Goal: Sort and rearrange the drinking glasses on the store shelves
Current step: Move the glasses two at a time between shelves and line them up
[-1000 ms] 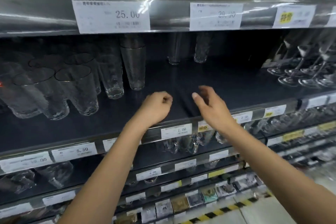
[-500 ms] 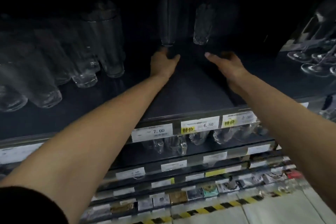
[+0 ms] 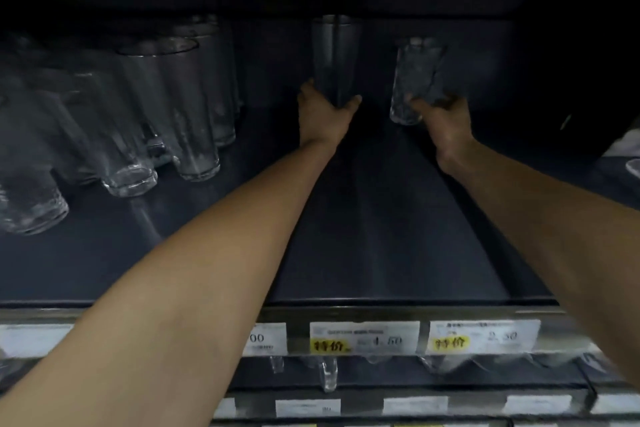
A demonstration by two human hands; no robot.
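Deep at the back edge of the dark shelf, both arms are stretched right in, and both hands are on glass. The left hand has thumb and fingers curled round the foot of a tall smooth glass, which stands upright against the shadowed back wall. Just beside it, towards the right, the right hand wraps the lower part of a shorter textured glass, thumb across the near side; that one leans a touch to the right. Whether either base is off the shelf, I cannot tell, it's too dim back there.

Over at the left edge, a crowd of clear tumblers stands packed together, well apart from the two in hand, with bare dark shelf between. Along the front edge runs a strip of price labels, two of them carrying yellow marks. Below that, on the lower shelf, a small glass shows, blurred.
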